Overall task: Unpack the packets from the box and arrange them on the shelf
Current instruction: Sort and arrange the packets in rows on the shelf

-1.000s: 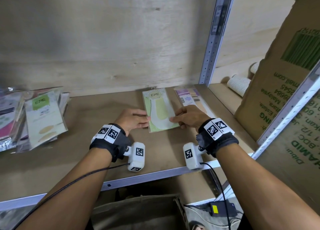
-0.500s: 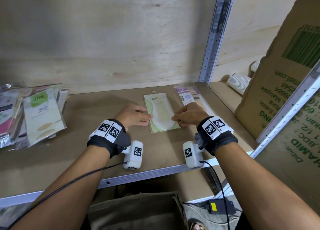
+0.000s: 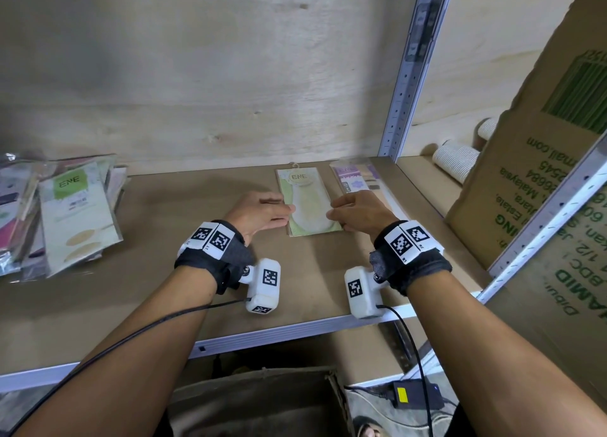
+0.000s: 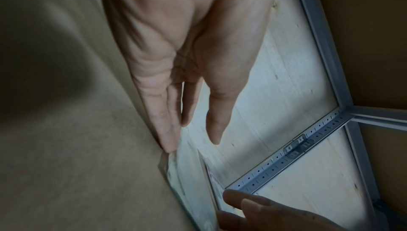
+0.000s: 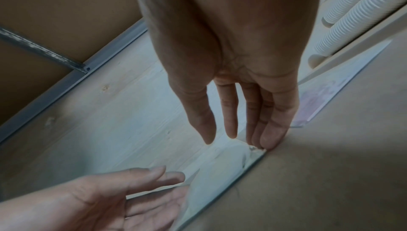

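Both hands, left (image 3: pixel 259 211) & right (image 3: pixel 358 211), fingers straight, gripping nothing, touch the green packet (image 3: pixel 310 203) at its sides, prob. squaring it w/ purple packet (image 3: pixel 359 182) on shelf (image 3: pixel 164 272).

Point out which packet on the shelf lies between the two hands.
The green packet with the round ENE label, flat mid-shelf: left hand touches its left edge, right hand its right. The purple packet lies beyond, untouched.
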